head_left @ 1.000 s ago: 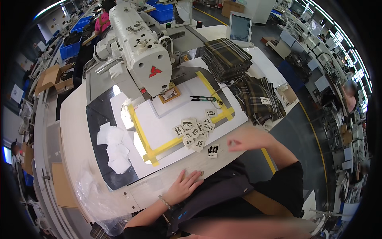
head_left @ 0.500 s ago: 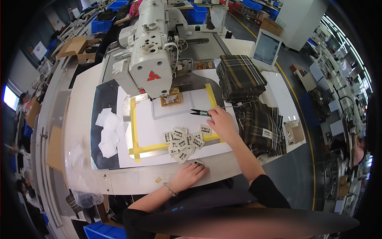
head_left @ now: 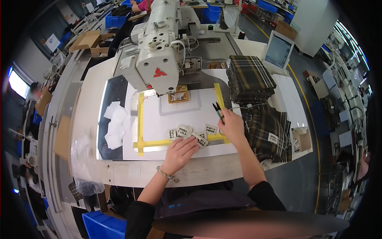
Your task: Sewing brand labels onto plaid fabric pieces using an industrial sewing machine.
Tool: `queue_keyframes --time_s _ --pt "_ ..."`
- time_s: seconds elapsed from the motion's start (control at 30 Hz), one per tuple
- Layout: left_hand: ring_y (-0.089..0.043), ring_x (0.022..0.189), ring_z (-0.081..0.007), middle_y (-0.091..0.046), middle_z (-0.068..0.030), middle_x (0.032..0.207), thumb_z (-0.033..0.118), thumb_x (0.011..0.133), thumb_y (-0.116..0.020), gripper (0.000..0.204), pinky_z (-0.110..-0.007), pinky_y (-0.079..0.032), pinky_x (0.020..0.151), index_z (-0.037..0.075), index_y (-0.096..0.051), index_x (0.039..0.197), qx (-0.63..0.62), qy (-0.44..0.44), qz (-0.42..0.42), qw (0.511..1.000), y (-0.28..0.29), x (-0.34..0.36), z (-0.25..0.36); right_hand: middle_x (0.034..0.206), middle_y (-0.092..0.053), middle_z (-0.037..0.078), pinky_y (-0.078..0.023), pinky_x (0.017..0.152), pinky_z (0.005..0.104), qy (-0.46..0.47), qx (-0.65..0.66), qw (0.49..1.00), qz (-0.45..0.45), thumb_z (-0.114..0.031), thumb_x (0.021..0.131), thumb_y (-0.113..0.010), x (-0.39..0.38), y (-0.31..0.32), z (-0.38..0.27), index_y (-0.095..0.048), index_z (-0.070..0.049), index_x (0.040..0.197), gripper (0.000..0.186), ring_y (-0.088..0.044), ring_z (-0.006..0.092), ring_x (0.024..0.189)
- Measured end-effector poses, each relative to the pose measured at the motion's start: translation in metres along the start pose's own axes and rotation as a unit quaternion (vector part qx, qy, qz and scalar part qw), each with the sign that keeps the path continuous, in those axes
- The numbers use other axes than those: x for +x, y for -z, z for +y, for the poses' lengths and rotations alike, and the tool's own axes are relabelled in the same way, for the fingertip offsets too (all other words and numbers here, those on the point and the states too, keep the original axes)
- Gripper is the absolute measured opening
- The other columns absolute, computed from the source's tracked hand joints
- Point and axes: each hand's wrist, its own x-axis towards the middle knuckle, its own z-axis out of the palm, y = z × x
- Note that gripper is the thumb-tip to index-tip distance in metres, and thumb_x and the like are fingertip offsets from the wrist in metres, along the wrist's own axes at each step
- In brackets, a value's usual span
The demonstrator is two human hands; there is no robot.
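Note:
My left hand [head_left: 181,153] lies flat over a loose pile of small cream fabric labels [head_left: 184,130], fingers stretched out and covering part of it. The labels carry dark lettering and lie on a white sheet [head_left: 159,121] edged with yellow tape. To the right, my right hand [head_left: 232,124] is closed around slim black tweezers [head_left: 218,110], their two points apart and turned away from me. Beyond both hands, a gold-coloured frame [head_left: 178,97] sits within a clear plate [head_left: 195,106] under the head of a white sewing machine [head_left: 157,63].
Folded plaid cloth [head_left: 251,77] is stacked at the right, with a labelled plaid piece [head_left: 268,131] nearer me. White paper pieces [head_left: 115,123] lie left. A screen [head_left: 278,49] stands behind the stack. A small box [head_left: 301,139] sits at the table's right edge.
My left hand has moved up from the table's front edge onto the labels, and the pile is shifted beneath it. The tweezers in my right hand now point more away from me.

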Motion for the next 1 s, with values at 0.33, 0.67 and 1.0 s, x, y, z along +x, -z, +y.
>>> queue_keyframes --time_s 0.33,0.67,1.0 --pt "-0.059 0.112 -0.0226 -0.064 -0.0056 0.117 0.008 0.077 -0.068 0.022 -0.042 -0.043 0.097 0.011 -0.068 0.099 -0.020 0.160 -0.014 0.987 0.006 -0.032 -0.009 0.066 -0.062 0.012 -0.047 0.057 0.0442 -0.085 -0.054 0.992 -0.074 -0.012 0.078 -0.061 -0.002 0.021 -0.001 -0.049 -0.010 0.099 0.024 -0.064 0.0330 0.062" --pt "-0.063 0.100 -0.0263 -0.068 -0.0088 0.103 0.006 0.080 -0.066 0.020 -0.041 -0.045 0.089 0.007 -0.067 0.100 0.112 0.319 0.021 0.941 0.043 -0.072 -0.076 0.065 -0.063 0.013 -0.048 0.058 0.0444 -0.050 -0.030 0.997 -0.044 -0.022 0.086 -0.064 -0.004 0.021 -0.011 -0.057 -0.011 0.095 0.016 -0.062 0.0353 0.060" --pt "-0.065 0.079 -0.0312 -0.068 -0.0127 0.082 0.001 0.080 -0.057 0.019 -0.039 -0.051 0.071 0.005 -0.064 0.097 0.149 0.338 -0.184 0.911 0.077 -0.072 -0.177 0.066 -0.061 0.004 -0.043 0.059 0.0363 0.035 0.039 0.997 0.057 -0.016 0.083 -0.069 -0.003 0.018 -0.014 -0.065 -0.010 0.087 0.008 -0.056 0.0257 0.057"
